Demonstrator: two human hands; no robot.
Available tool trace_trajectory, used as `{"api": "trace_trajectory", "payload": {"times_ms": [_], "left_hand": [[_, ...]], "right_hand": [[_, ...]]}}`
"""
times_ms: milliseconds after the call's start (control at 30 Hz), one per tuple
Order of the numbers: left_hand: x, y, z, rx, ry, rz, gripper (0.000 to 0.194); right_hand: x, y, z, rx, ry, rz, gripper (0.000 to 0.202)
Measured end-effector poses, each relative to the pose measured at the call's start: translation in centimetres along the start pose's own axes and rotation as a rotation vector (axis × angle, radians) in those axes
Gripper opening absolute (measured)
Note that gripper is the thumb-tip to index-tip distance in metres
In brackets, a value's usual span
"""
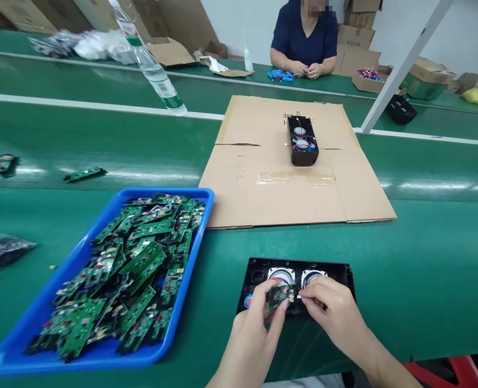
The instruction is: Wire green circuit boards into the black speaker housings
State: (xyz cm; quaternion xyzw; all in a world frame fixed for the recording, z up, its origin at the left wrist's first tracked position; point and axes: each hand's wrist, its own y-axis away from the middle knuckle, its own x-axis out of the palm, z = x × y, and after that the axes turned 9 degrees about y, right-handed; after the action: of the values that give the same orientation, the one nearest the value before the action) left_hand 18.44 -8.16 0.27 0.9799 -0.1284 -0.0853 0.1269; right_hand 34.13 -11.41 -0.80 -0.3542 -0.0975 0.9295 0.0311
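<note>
Left of the near speaker housing (298,276), a blue tray (89,366) is holding a heap of green circuit boards (141,264). Beyond the housing, a cardboard sheet (239,199) is lying flat. Above the housing's left half, the left hand (255,326) is pinching one circuit board (278,297) between thumb and fingers, almost closed. Beyond the housing, on the sheet, a second speaker housing (303,156) is resting face up. Over the near housing's right half, the right hand (336,304) is pinching a small wire end (299,295) beside the board, its fingertips nearly meeting.
</note>
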Motion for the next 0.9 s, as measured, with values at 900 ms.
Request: {"api": "trace_trajectory", "payload": {"times_ms": [900], "left_hand": [[-0.7, -0.5, 0.9, 0.454, -0.288, 0.155, 0.022]], "right_hand": [[1.4, 0.2, 0.4, -0.129, 0.241, -0.068, 0.027]]}}
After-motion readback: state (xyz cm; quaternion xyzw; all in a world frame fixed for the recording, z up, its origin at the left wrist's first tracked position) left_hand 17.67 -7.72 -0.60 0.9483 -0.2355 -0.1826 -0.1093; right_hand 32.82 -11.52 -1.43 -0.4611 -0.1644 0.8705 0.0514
